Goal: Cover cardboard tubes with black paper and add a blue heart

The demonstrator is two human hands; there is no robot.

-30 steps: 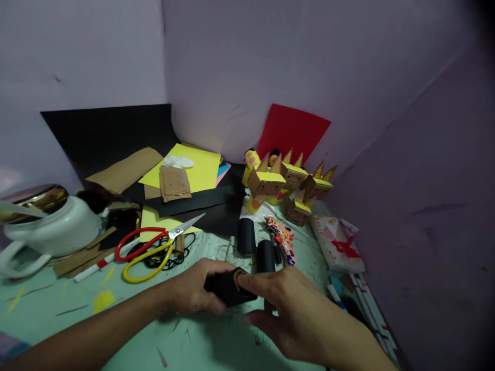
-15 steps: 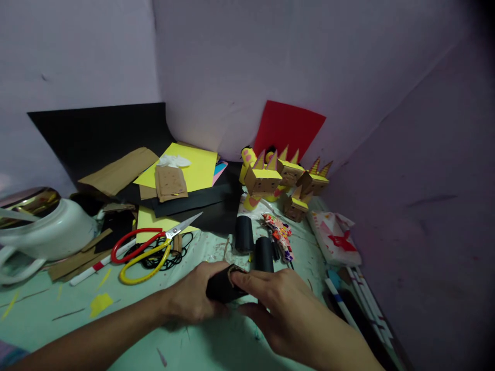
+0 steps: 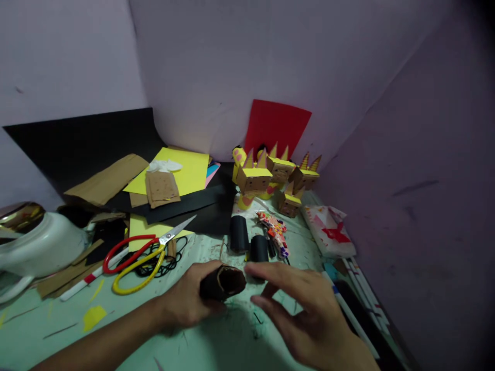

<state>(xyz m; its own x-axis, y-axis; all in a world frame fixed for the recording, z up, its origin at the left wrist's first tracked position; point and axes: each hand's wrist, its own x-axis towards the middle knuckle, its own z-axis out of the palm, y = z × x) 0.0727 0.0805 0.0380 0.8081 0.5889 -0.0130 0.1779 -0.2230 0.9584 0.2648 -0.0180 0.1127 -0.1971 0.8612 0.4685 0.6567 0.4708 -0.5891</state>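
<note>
Your left grip (image 3: 187, 293) wraps the black tube (image 3: 213, 285) over the near tabletop (image 3: 240, 335), hollow mouth turned right — probably so its rim sits within reach of your right grip (image 3: 313, 309), spread and empty just beside it. Two more black tubes (image 3: 239, 234) sit just beyond, perhaps parked handy. Scissors (image 3: 166, 238) lie left over black cord (image 3: 170, 266) on that marked green tabletop; far back, a red sheet (image 3: 276, 123) leans against the wall (image 3: 204, 62).

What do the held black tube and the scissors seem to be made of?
Black tube: probably cardboard, matte black outside; its open end shows a brownish rim. Scissors: shiny grey blades, likely steel; smooth red and yellow handles, perhaps plastic.
</note>
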